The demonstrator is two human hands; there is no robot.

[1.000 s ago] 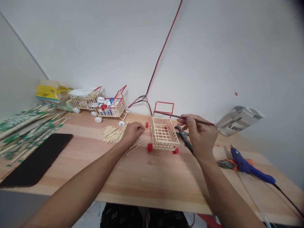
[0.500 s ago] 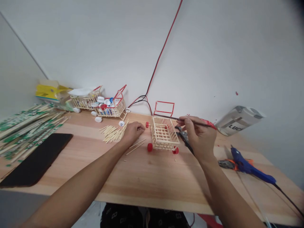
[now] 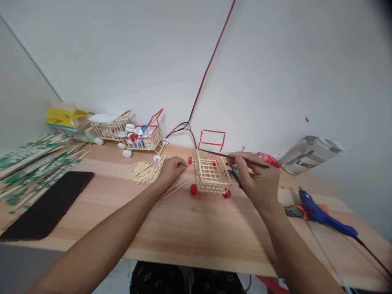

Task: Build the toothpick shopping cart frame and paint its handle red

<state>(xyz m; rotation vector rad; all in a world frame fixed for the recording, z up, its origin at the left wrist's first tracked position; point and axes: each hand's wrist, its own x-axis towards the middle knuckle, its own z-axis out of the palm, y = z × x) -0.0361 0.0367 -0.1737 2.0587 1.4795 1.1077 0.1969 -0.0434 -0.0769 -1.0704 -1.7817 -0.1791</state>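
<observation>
A small cart of wooden sticks [image 3: 210, 174] with red wheels and a red handle frame stands on the wooden table [image 3: 190, 228]. My right hand [image 3: 257, 179] pinches a thin dark paintbrush [image 3: 235, 157] whose tip lies at the cart's upper rim. My left hand [image 3: 172, 169] rests curled into a loose fist on the table just left of the cart, beside a pile of short sticks [image 3: 145, 170]. Whether it holds anything is hidden.
Two finished stick carts [image 3: 134, 136] with bottle caps stand at the back left. Wrapped chopsticks [image 3: 33, 161] and a black phone [image 3: 45, 206] lie at left. A blue glue gun [image 3: 321, 214], pliers [image 3: 237, 177], a red paint lid [image 3: 268, 160] and a silver can [image 3: 309, 155] lie at right.
My right hand has lowered and moved slightly left, bringing the brush down from the handle frame to the cart's rim. The red paint lid now shows behind it. My left hand stays put.
</observation>
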